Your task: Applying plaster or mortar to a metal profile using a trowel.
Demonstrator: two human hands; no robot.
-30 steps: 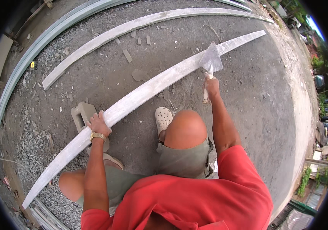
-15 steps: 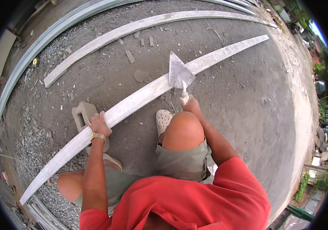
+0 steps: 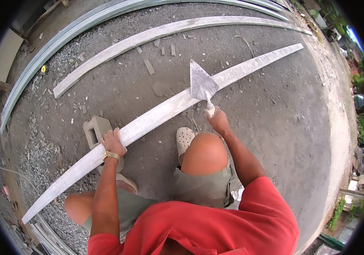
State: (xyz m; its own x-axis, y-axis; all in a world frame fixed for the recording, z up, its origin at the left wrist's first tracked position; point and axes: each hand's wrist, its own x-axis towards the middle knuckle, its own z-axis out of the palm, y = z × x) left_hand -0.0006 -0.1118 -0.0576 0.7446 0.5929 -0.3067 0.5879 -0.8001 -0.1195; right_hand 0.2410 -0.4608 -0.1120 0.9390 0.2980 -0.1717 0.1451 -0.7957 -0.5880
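A long pale grey-white board (image 3: 156, 115) runs from the lower left to the upper right in front of me, looking curved in this wide view. My left hand (image 3: 113, 143), with a gold watch at its wrist, grips the board over a hollow concrete block (image 3: 99, 126). In my right hand (image 3: 218, 120) is the handle of a pointed trowel (image 3: 202, 81). Its triangular blade lies over the board right of the middle, tip pointing away from me. Whether the blade touches the board's face I cannot tell.
Another pale board (image 3: 156, 33) lies farther off on the gritty ground, with long metal channels (image 3: 54, 53) beyond it. Small broken pieces (image 3: 149, 66) and gravel (image 3: 37, 153) are scattered around. A yellow tape measure (image 3: 43, 69) lies at the left. My shoe (image 3: 185, 138) stands near the board.
The whole view has shifted slightly, the scene sitting a little lower and to the right. My left hand keeps its grip on the board; the trowel stays over about the same stretch.
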